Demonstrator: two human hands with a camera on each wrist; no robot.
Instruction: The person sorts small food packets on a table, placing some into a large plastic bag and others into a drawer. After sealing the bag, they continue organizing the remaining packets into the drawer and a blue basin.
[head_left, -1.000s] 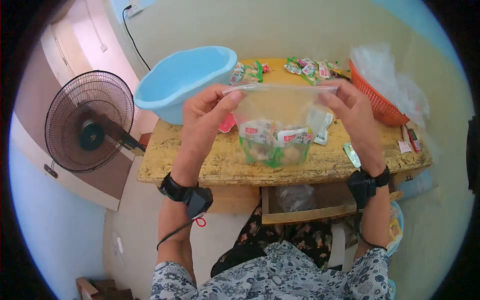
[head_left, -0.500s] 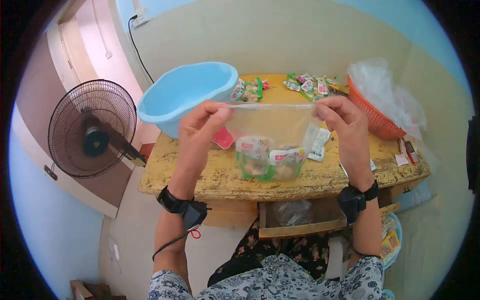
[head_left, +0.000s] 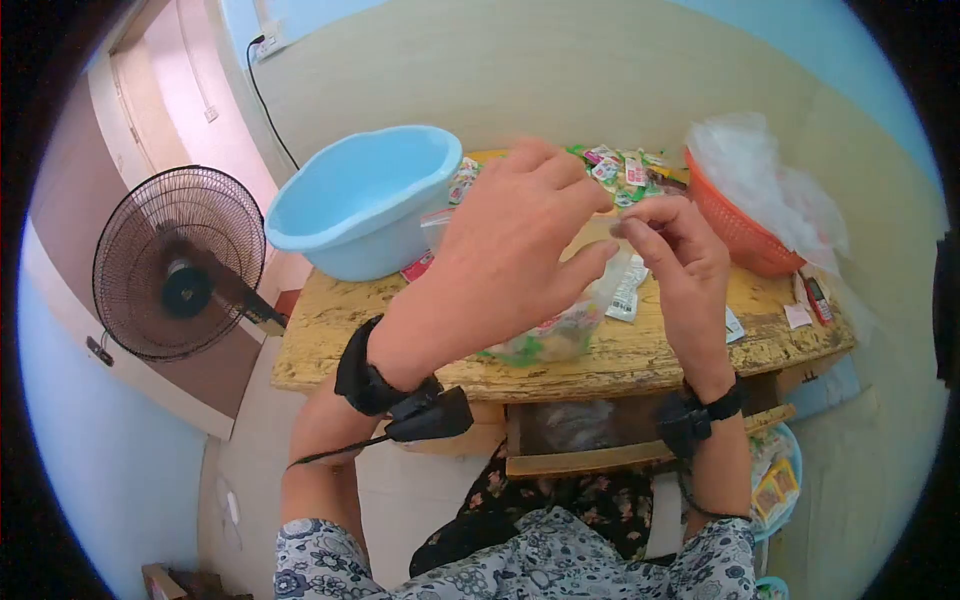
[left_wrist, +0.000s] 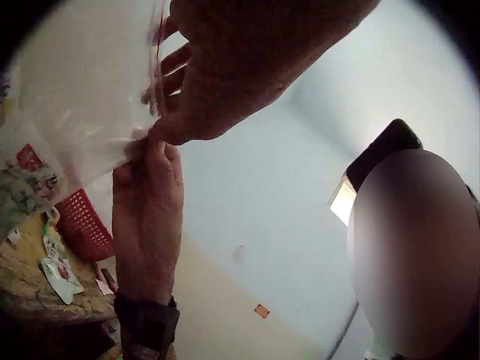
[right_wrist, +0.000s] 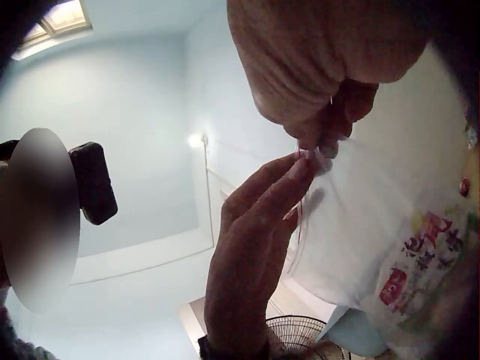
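Observation:
A clear zip bag hangs from its top edge, with printed white-and-green packets in its lower part. My right hand pinches the bag's top right corner between thumb and fingers. Across the top of the bag, in the head view, reaches my left hand, hiding most of the bag. Its thumb and fingers are at the zip edge, right beside the right fingertips. The left wrist view shows left fingers along the bag's edge and the thumb meeting the right hand's fingertips. Both hands are above the worn yellow table.
A blue basin stands at the table's back left, near a black fan. More packets lie at the back. A red basket holding clear plastic bags is at the right. Below the front edge, a drawer is pulled out.
My left hand has left the bag's top left corner and crossed right along the top edge to the right hand. The right hand still grips its corner.

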